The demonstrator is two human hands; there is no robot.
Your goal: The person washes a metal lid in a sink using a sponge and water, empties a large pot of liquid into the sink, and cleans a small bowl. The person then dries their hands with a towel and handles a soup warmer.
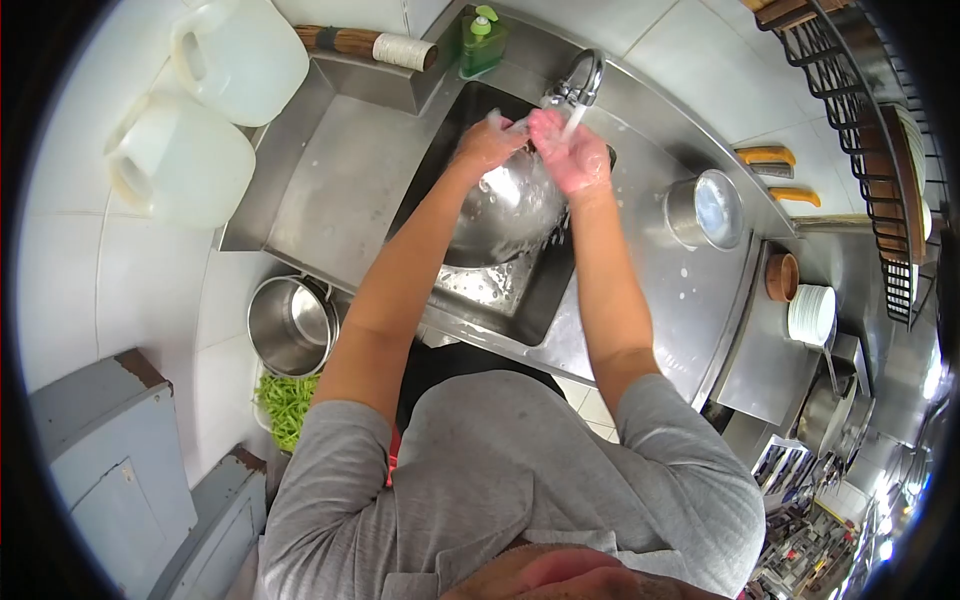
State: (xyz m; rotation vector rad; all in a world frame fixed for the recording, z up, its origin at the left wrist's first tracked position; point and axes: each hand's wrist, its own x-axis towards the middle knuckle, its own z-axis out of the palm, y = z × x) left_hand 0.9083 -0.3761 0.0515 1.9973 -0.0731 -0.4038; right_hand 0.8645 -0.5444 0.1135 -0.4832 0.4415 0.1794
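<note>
Left hand, right hand by metal bowl, upper centre; finger grip: cannot tell. Tap, soap bottle near top; pot right.

Note that your shirt is plain grey. The metal vessel in front of you is silver; the sink basin is dark grey. You see a green soap bottle, orange-yellow knife handles, white plates, bright green vegetables and a blue-grey cabinet.

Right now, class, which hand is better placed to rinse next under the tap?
Probably the right hand: it meets the water stream from the tap, while the left hand sits farther away.
</note>
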